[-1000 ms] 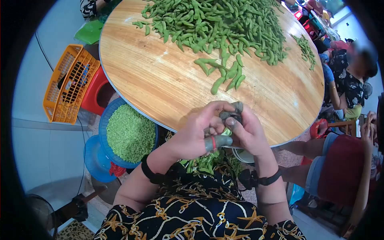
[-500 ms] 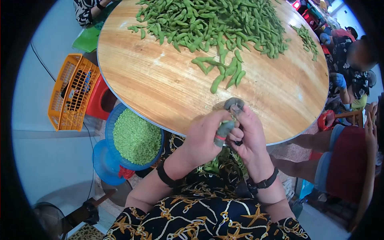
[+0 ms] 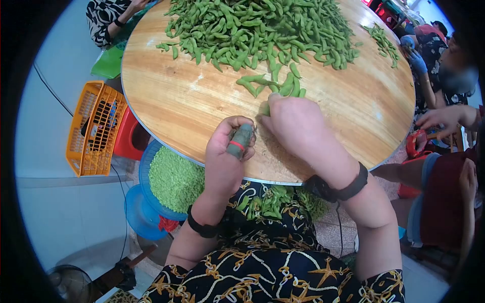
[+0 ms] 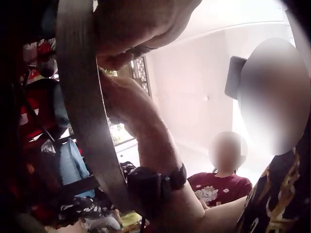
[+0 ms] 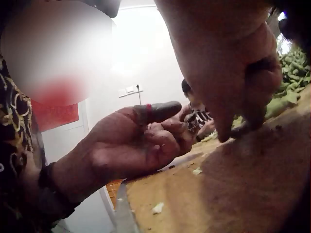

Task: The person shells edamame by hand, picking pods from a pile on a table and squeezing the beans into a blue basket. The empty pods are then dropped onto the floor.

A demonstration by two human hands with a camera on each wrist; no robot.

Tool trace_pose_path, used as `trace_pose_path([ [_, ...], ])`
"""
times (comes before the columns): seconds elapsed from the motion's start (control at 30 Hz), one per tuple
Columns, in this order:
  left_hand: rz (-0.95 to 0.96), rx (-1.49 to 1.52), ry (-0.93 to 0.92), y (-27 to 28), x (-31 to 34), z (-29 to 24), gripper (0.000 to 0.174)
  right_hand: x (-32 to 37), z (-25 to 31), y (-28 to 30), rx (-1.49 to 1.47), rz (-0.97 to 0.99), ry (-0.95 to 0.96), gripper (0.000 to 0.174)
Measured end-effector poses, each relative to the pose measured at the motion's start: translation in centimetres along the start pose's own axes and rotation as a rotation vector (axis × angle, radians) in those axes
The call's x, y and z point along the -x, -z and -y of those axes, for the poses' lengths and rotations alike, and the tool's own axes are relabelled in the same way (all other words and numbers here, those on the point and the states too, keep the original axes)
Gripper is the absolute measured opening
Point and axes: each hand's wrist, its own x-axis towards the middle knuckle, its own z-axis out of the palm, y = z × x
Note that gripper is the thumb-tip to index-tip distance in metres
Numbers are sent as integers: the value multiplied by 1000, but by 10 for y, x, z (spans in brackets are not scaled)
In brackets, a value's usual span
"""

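Reaching over the bench (image 3: 192,106), the right hand (image 3: 299,121) has the nearest green pods (image 3: 286,86) at its fingertips — grip cannot be confirmed. The left hand (image 3: 225,157) lies farther from them, fingers loosely curled — no pod visible inside.

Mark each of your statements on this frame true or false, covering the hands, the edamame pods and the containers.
1. The right hand is at a green edamame pod on the table. True.
2. Both hands are inside the large pod heap. False: both are on the near side of the heap.
3. Shelled beans fill a blue basket. True.
4. The red-banded grey cover is on a right-hand finger. False: the cover is on the thumb of the left hand.
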Motion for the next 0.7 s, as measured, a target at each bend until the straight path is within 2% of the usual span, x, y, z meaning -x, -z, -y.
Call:
trace_pose_path([
  [0.1,3,6,62,-2,1,-3,19,2,-6,-5,8,-35,-10,29],
  [0.17,9,-1,103,-4,1,-6,24,15,-10,0,-134,-114,-31,22],
  [0.2,29,94,168,-6,0,-7,26,22,-14,1,-135,-109,-29,22],
  [0.27,50,187,234,-7,-3,-7,28,37,-19,1,-693,-52,35,19],
  [0.3,107,178,255,-7,-5,-7,27,44,-17,-2,-693,-52,35,19],
  [0.37,164,170,273,-8,-5,-4,25,57,-13,-11,-1219,77,31,19],
  [0.4,139,141,232,-10,-4,-1,24,64,-10,7,-1321,319,-139,21],
  [0.43,114,111,192,-11,-3,0,22,67,-9,7,-1320,320,-135,21],
  [0.5,94,66,174,-17,1,-2,21,72,-8,8,-1594,343,-155,21],
  [0.63,116,-78,112,-12,3,0,14,75,-8,4,-1696,343,-99,24],
  [0.7,101,-177,56,-11,3,6,13,75,-7,6,-1637,392,-175,22],
])
